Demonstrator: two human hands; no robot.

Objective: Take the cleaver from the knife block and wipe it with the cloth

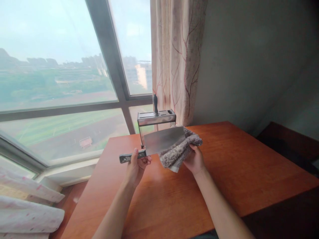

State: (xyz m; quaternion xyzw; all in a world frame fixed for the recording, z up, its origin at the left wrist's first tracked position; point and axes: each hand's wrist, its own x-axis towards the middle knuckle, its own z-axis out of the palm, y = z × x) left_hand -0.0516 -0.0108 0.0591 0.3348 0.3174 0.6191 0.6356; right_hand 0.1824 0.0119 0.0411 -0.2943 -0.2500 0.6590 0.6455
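A cleaver (161, 139) with a broad metal blade is held up above the table, its blade pointing right. My left hand (138, 164) is closed round its dark riveted handle, thumb on top. In my right hand (195, 159) is a bunched grey cloth (176, 152), which lies against the blade's right end and lower edge. The cloth hides the tip area of the blade and part of my right fingers. Just behind the blade stands a metal knife rack (157, 117), with a black-handled tool (155, 103) upright in its top.
The reddish-brown wooden table (236, 166) stretches under my arms and to the right. Beyond its far left side are a large window (62, 109) and a patterned curtain (179, 59). Another curtain (27, 212) hangs at the lower left. A dark wall (244, 66) rises behind.
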